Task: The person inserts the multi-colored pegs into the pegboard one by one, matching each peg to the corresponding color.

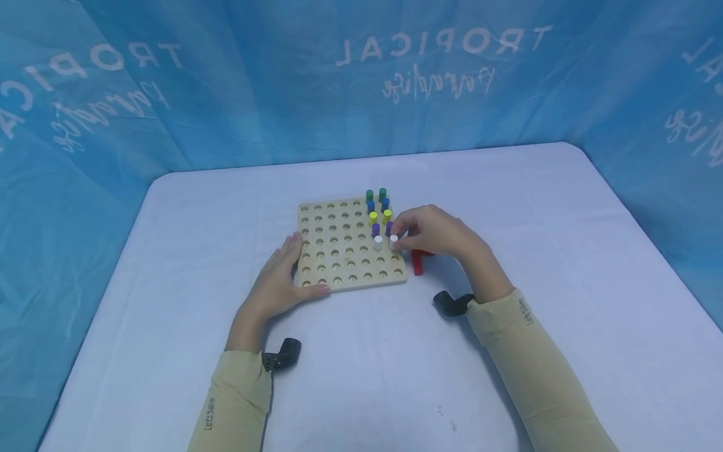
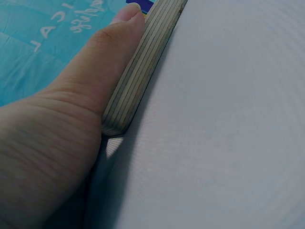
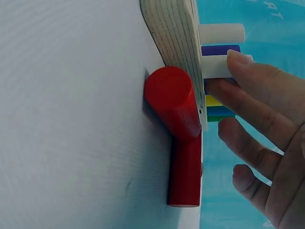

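Note:
A square wooden pegboard (image 1: 327, 247) with rows of round holes lies on the table. My left hand (image 1: 277, 279) rests against its near left corner, fingers along the left side and thumb (image 2: 109, 52) lying along the front edge. Thumb and forefinger of my right hand (image 1: 437, 232) pinch the upper part of a white peg (image 3: 215, 67), which stands upright at the board's right edge. Left of it stands another white peg (image 1: 378, 243). Behind these, in pairs, stand purple pegs (image 1: 375, 230), yellow pegs (image 1: 373, 217), blue pegs (image 1: 370, 206) and green pegs (image 1: 369, 195).
Red pegs (image 3: 171, 95) lie on the table against the board's right side, partly beneath my right hand in the head view. A white cloth (image 1: 361, 376) covers the table. Blue printed curtains (image 1: 254, 94) hang behind it and at both sides.

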The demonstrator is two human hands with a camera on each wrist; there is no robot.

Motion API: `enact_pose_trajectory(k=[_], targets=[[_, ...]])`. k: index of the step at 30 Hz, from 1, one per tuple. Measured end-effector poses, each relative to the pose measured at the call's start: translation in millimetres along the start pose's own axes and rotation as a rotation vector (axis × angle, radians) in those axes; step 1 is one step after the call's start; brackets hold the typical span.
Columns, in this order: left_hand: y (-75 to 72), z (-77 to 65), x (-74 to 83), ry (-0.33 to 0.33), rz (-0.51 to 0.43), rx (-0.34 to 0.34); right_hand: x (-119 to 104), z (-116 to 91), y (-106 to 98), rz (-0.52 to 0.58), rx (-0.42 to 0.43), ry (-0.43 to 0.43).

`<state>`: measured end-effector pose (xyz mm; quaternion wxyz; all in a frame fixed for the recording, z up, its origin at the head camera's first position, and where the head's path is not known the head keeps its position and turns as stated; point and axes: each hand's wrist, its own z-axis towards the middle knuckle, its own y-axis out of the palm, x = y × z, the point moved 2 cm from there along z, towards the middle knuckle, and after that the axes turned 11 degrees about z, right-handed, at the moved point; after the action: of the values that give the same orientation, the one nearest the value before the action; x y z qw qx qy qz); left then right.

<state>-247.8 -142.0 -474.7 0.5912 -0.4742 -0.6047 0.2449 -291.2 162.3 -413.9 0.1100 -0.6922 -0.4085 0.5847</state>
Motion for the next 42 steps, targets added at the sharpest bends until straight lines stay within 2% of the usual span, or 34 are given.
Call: enact_pose_trajectory(k=[12, 18, 26, 33, 42], targets=[[0.1, 0.4, 0.2, 0.016, 0.016, 0.006, 3.5, -1.7, -7.0, 0.005, 0.031, -0.01], [0.0, 0.2, 0.3, 0.023, 0.019, 0.015, 4.9, -7.0, -16.3, 0.004, 0.064, 0.007], [0.2, -0.3, -0.2, 0.028, 0.018, 0.018, 9.9, -12.6, -28.9, -0.009, 0.123, -0.024], [1.2, 0.2, -0.5, 0.021, 0.006, 0.013, 15.6, -15.1, -36.0, -0.03, 0.151, 0.001], [0.8, 0.1, 0.3, 0.02, 0.008, 0.012, 20.7, -15.8, -38.4, -0.052, 0.139, 0.065]])
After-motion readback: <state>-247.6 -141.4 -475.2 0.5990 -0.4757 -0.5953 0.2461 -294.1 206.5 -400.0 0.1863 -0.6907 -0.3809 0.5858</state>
